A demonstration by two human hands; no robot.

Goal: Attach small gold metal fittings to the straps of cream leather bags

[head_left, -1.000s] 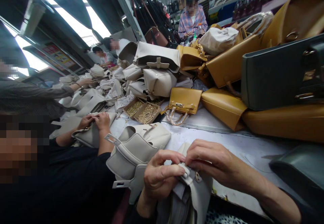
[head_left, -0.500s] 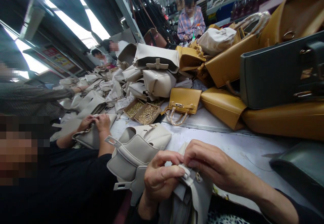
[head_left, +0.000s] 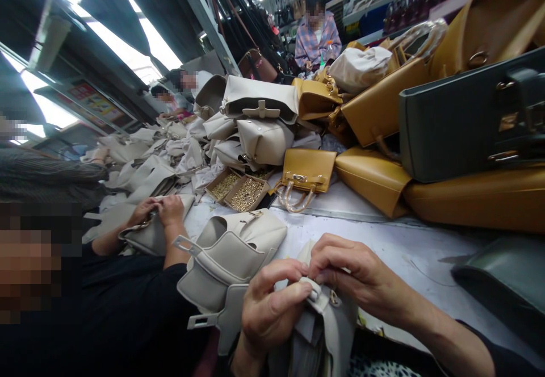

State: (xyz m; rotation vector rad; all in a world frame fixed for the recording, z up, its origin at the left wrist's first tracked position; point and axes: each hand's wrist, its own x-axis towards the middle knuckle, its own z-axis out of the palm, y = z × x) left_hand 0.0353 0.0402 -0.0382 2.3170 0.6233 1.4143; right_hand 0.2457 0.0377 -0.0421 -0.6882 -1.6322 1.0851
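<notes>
A light grey handbag [head_left: 340,331] stands at the front edge of the table, its top edge between my hands. My left hand [head_left: 272,303] pinches that edge beside a small strap loop, thumb on the near side. Fingertips of my right hand [head_left: 349,269] press together at the same spot, touching the left fingers. Whatever small part lies between the fingertips is hidden. A gold ring [head_left: 334,297] shows on the bag just below my right hand. Left of my hands lies another light grey handbag [head_left: 221,258] with its flaps spread out.
Two open boxes of small gold metal parts [head_left: 246,193] stand mid-table. A mustard handbag [head_left: 309,170] lies beside them. Grey bags [head_left: 264,141] pile up behind; mustard and dark green bags [head_left: 451,121] are stacked right. A co-worker's hands [head_left: 157,213] handle a grey bag at left.
My hands keep nearly the same pinch on the bag's edge. The view has shifted slightly. At far left, a co-worker's striped sleeve and arm have drawn back to the left.
</notes>
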